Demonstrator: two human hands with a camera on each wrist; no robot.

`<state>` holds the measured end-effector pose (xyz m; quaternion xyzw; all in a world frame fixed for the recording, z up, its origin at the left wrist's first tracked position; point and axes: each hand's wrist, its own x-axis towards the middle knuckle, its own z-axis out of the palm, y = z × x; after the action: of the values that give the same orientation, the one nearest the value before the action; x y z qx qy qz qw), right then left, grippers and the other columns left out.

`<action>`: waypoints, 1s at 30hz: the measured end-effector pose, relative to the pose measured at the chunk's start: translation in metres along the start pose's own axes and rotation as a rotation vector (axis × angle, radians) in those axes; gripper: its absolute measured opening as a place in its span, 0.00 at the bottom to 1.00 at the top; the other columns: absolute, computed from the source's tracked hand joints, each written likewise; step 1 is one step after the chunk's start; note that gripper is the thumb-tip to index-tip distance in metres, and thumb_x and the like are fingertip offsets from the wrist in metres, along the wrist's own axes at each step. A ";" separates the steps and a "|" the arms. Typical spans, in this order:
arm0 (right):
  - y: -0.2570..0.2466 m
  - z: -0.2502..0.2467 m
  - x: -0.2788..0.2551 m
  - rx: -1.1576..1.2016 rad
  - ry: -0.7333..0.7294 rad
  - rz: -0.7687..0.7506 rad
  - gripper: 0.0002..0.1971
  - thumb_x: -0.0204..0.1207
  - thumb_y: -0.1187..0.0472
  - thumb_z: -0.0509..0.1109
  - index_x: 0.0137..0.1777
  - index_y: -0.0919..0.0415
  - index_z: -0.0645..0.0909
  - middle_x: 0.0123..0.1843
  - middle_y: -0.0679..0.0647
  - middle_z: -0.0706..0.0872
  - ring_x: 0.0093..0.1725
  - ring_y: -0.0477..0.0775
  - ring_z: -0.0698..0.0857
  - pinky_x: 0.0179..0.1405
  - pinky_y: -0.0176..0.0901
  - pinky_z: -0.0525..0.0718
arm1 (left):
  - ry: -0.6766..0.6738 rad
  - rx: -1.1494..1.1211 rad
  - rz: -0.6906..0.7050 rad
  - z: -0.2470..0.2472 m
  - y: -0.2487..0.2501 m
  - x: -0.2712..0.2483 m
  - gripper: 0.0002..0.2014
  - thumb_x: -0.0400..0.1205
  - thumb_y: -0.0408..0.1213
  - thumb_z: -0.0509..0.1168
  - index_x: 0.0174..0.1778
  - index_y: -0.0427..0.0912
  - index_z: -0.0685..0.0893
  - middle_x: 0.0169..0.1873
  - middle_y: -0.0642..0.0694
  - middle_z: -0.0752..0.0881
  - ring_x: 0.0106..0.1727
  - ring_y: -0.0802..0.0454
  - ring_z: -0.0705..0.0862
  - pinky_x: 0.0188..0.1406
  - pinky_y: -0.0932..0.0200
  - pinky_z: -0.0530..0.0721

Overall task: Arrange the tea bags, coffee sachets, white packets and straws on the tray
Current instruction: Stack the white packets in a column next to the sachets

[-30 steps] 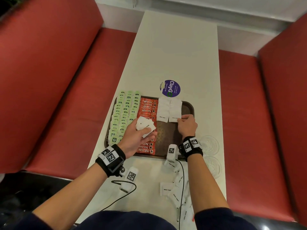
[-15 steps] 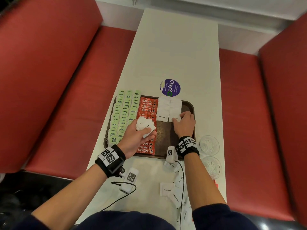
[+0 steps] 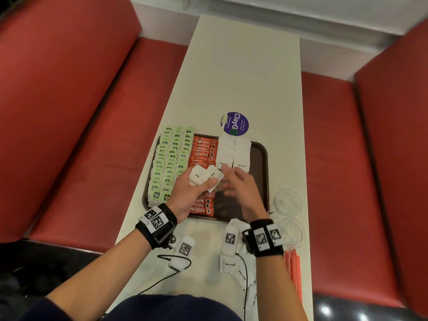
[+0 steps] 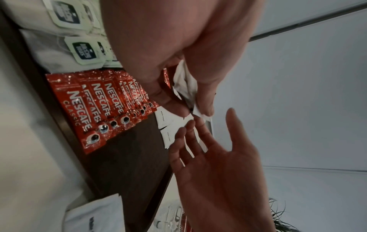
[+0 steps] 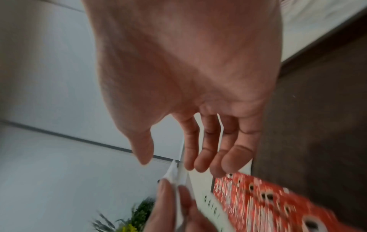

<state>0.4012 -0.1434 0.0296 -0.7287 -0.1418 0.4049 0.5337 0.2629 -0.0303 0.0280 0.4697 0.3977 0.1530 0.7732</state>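
1. Nearest the person, a loose pile of white paper sugar packets [image 3: 234, 268] lies on the pale worktop [image 3: 245, 72], not yet on the tray. Just right of it a bundle of thin red straws [image 3: 293, 272] lies at the worktop edge, also untouched by the arranging. Two clear glass bowls [image 3: 288, 202] stand beside them.
2. Above the near half of the dark brown plastic tray [image 3: 264, 158], the left hand [image 3: 192, 193] grips a fanned bunch of white packets [image 3: 203, 176]. The right hand [image 3: 240, 188] is wide, fingers spread and holding nothing, its tips close to that bunch, probably about to draw one off.
3. On the tray, three rows of green-tagged tea bags [image 3: 172, 156] fill the left side and look finished. The column of red coffee sachets [image 3: 203, 149] beside them also looks complete.
4. Farther back, two short columns of white packets [image 3: 234, 151] cover only the far part; bare tray remains right of them.
5. I judge the task past halfway: the remaining white packets and all the straws are left.
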 end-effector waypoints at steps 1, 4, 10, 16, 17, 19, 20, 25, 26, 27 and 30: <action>0.005 0.003 -0.009 0.068 -0.042 0.012 0.21 0.85 0.36 0.75 0.61 0.55 0.90 0.55 0.56 0.95 0.54 0.60 0.94 0.59 0.52 0.91 | 0.000 -0.005 0.015 0.001 -0.001 -0.001 0.23 0.80 0.36 0.82 0.71 0.44 0.86 0.60 0.44 0.95 0.57 0.50 0.93 0.45 0.58 0.90; 0.019 0.012 -0.027 0.298 -0.054 0.051 0.13 0.88 0.50 0.76 0.57 0.61 0.88 0.58 0.66 0.92 0.54 0.62 0.89 0.60 0.57 0.87 | -0.019 0.024 0.054 0.004 -0.003 -0.005 0.23 0.80 0.36 0.83 0.70 0.44 0.86 0.59 0.43 0.95 0.53 0.51 0.92 0.42 0.58 0.89; 0.014 0.008 -0.036 0.412 0.023 0.031 0.09 0.92 0.60 0.71 0.57 0.67 0.80 0.62 0.62 0.95 0.63 0.67 0.93 0.69 0.67 0.90 | -0.107 0.091 0.033 0.003 -0.005 -0.009 0.27 0.78 0.32 0.84 0.72 0.45 0.84 0.61 0.43 0.94 0.63 0.45 0.93 0.59 0.49 0.93; -0.004 -0.013 -0.029 -0.012 0.063 -0.198 0.04 0.92 0.54 0.73 0.60 0.53 0.84 0.55 0.53 0.95 0.53 0.59 0.96 0.43 0.58 0.97 | -0.130 -0.025 -0.090 -0.001 0.011 -0.012 0.19 0.87 0.48 0.76 0.73 0.48 0.87 0.64 0.41 0.93 0.58 0.43 0.91 0.52 0.50 0.90; -0.007 -0.014 -0.029 -0.095 0.045 -0.234 0.03 0.91 0.55 0.73 0.59 0.52 0.85 0.54 0.51 0.94 0.49 0.54 0.95 0.37 0.49 0.94 | -0.135 -0.011 -0.093 -0.001 0.013 -0.012 0.19 0.87 0.49 0.76 0.72 0.48 0.87 0.63 0.43 0.94 0.58 0.45 0.91 0.52 0.50 0.90; -0.012 -0.012 -0.027 -0.197 0.017 -0.281 0.03 0.91 0.56 0.74 0.58 0.53 0.87 0.53 0.47 0.94 0.39 0.46 0.92 0.29 0.38 0.87 | -0.146 0.037 -0.074 0.001 0.015 -0.012 0.17 0.87 0.47 0.76 0.71 0.48 0.88 0.61 0.43 0.94 0.57 0.47 0.92 0.48 0.51 0.90; -0.014 -0.011 -0.027 -0.197 0.007 -0.282 0.03 0.90 0.56 0.75 0.59 0.54 0.88 0.54 0.49 0.94 0.35 0.43 0.90 0.27 0.35 0.85 | -0.147 0.060 -0.061 0.002 0.014 -0.012 0.16 0.87 0.45 0.76 0.70 0.48 0.88 0.60 0.42 0.94 0.56 0.48 0.92 0.46 0.52 0.90; -0.001 -0.006 -0.028 0.106 0.029 -0.135 0.16 0.84 0.58 0.82 0.68 0.58 0.86 0.56 0.59 0.95 0.53 0.55 0.96 0.48 0.48 0.95 | -0.050 0.021 -0.037 0.004 0.010 -0.009 0.11 0.88 0.39 0.75 0.65 0.46 0.89 0.55 0.42 0.95 0.50 0.48 0.91 0.36 0.55 0.85; 0.004 -0.005 -0.028 0.166 0.022 -0.109 0.17 0.84 0.61 0.82 0.69 0.61 0.86 0.58 0.60 0.95 0.57 0.59 0.96 0.54 0.52 0.96 | -0.027 0.006 -0.035 0.004 0.009 -0.008 0.11 0.88 0.38 0.75 0.65 0.45 0.89 0.54 0.44 0.95 0.49 0.48 0.90 0.36 0.55 0.84; 0.011 -0.005 -0.027 0.200 0.016 -0.095 0.16 0.84 0.63 0.82 0.69 0.63 0.86 0.58 0.60 0.96 0.59 0.61 0.96 0.57 0.54 0.95 | -0.013 -0.003 -0.037 0.004 0.008 -0.008 0.11 0.88 0.38 0.75 0.65 0.44 0.89 0.53 0.44 0.95 0.48 0.49 0.89 0.36 0.56 0.84; 0.024 -0.004 -0.024 0.224 0.005 -0.086 0.12 0.85 0.64 0.81 0.66 0.64 0.88 0.59 0.60 0.96 0.59 0.65 0.94 0.61 0.55 0.93 | 0.008 -0.014 -0.053 0.004 0.002 -0.006 0.11 0.88 0.40 0.76 0.65 0.45 0.89 0.57 0.41 0.94 0.49 0.50 0.90 0.38 0.57 0.86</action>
<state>0.3832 -0.1706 0.0189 -0.6588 -0.1257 0.3932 0.6289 0.2623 -0.0357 0.0336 0.4531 0.4118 0.1373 0.7786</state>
